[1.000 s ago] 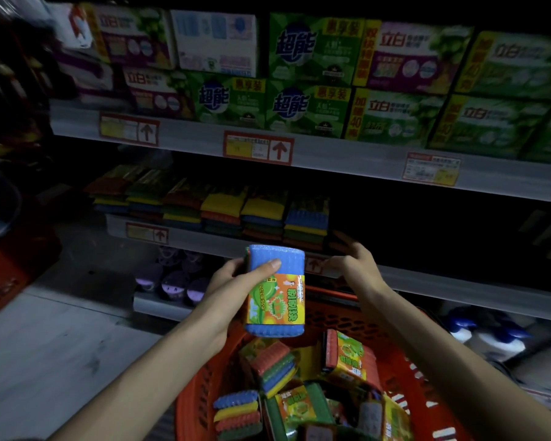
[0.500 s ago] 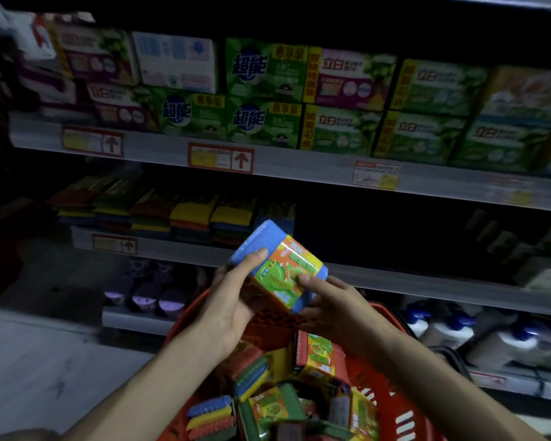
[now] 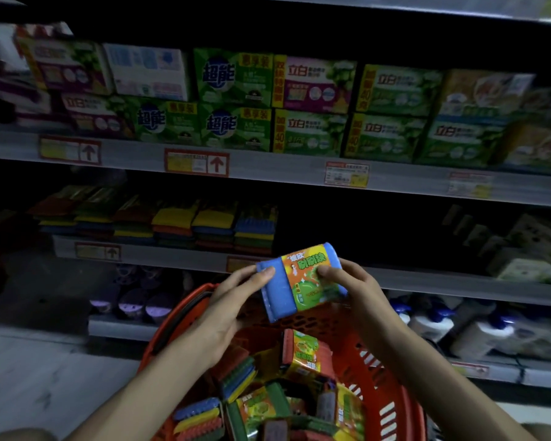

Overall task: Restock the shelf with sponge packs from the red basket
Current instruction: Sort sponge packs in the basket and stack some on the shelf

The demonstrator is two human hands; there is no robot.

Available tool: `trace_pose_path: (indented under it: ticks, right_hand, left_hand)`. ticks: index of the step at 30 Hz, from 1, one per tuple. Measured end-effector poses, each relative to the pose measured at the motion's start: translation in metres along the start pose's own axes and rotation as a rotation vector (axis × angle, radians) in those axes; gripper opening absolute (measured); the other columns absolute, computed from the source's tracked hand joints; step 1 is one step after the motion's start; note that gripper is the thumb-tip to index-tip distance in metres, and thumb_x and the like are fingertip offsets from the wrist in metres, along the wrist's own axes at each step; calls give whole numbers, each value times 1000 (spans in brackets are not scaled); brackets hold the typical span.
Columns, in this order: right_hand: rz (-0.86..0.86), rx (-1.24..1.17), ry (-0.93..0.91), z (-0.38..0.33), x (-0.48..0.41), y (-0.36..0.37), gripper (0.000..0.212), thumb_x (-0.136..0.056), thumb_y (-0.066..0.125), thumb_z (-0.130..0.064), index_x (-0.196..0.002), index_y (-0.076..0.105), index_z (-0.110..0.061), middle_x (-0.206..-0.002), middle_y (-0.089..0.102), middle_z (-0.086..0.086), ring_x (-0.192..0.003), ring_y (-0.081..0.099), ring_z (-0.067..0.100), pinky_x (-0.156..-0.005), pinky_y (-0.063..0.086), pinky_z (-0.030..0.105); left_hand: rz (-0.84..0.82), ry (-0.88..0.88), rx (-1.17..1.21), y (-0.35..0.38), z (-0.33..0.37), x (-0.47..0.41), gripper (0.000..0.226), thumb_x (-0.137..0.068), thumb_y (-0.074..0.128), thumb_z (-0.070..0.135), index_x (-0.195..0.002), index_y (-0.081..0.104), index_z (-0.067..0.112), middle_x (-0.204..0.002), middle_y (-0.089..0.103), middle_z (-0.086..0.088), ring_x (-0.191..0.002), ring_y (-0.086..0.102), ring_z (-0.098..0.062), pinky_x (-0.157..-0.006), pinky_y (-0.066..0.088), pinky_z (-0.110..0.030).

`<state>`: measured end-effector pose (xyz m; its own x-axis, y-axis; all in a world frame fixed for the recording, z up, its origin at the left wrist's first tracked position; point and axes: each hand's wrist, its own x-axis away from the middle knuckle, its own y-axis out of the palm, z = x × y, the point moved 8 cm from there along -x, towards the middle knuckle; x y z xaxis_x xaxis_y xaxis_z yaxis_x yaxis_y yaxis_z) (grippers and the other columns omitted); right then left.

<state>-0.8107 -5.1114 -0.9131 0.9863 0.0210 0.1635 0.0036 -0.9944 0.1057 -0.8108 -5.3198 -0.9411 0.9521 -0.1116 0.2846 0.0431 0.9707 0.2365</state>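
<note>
Grey shelf (image 3: 178, 259) carries stacked sponge packs (image 3: 217, 229) along its left part

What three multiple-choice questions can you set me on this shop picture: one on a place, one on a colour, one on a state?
1. Where is the held sponge pack?
A. Above the red basket.
B. On the floor.
C. On the top shelf among the boxes.

2. What colour is its outer sponge?
A. White.
B. Blue.
C. Black.

3. How is it held?
A. By one hand only.
B. By no hand.
C. Between both hands.

Answers:
1 A: the pack is up in the air over the far part of the basket.
2 B: a blue sponge shows beside the orange and green label.
3 C: the left hand grips the blue end and the right hand grips the label end.
</note>
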Motion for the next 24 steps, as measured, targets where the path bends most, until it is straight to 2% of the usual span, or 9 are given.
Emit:
trace_pose_path:
  ticks: [3, 6, 8, 13, 16, 19, 21, 24]
  right_hand:
    - [13, 45, -48, -4, -2, -2, 62, -70, 87, -44, -126, 64, -29, -115, 74, 4, -91, 77, 20, -68, 60, 30]
    - [65, 72, -94, -6, -8, -7, 69, -66, 88, -52, -128, 64, -31, -121, 72, -1, -105, 73, 19, -94, 58, 49]
    - [95, 47, -112, -8, -11, -10, 74, -64, 92, -50, -129, 64, -27, -120, 73, 0, -106, 73, 19, -98, 56, 51]
    - [98, 36, -97, 0, -19, -16, 63, -69, 89, -49, -125, 67, -29, -120, 73, 2, -107, 74, 23, -99, 56, 53]
    - [125, -53, -71, 6, -23, -20, 65, -73, 87, -44, -130, 62, -24, -127, 69, 10, -107, 74, 23, -98, 57, 45]
    - [184, -26, -28, 16, -18, -21, 74, -75, 86, -48, -137, 54, -23, -128, 67, 8, -107, 73, 22, -87, 58, 36]
    - [206, 26, 24, 24, -11, -21, 66, -79, 82, -48, -134, 57, -21, -121, 68, 6, -102, 72, 20, -79, 56, 33]
    - [135, 15, 60, 29, -4, -12, 48, -80, 80, -46, -116, 69, -16, -100, 72, 6, -83, 69, 17, -72, 54, 32]
  left_hand:
    - [-23, -3, -29, 4, -1, 0, 63, -62, 84, 61, -116, 75, 31, -128, 71, -5, -121, 64, -28, -106, 47, -60]
    - [-39, -39, -60, 5, -6, 0, 56, -67, 84, 53, -113, 76, 21, -120, 74, -8, -116, 68, -27, -101, 54, -52]
    - [-48, -53, -90, 5, -9, 1, 57, -66, 85, 52, -111, 76, 17, -115, 76, -9, -112, 70, -26, -94, 57, -45]
    - [-85, -103, -175, 11, -13, 5, 59, -63, 92, 46, -109, 73, 14, -99, 79, -1, -95, 73, -16, -75, 55, -32]
    - [-46, -120, -91, 8, -13, 0, 63, -60, 89, 43, -109, 74, 7, -105, 79, -9, -100, 75, -22, -82, 60, -38]
    - [17, -104, -29, 4, -11, -8, 66, -61, 87, 42, -112, 73, 4, -106, 78, -12, -103, 74, -26, -86, 60, -40]
    - [59, -94, 19, 2, -10, -15, 60, -62, 88, 40, -109, 73, 5, -107, 78, -12, -103, 74, -27, -81, 60, -37]
    - [92, -80, 77, 5, -6, -23, 45, -70, 88, 33, -104, 72, 7, -106, 78, -12, -102, 75, -26, -80, 60, -36]
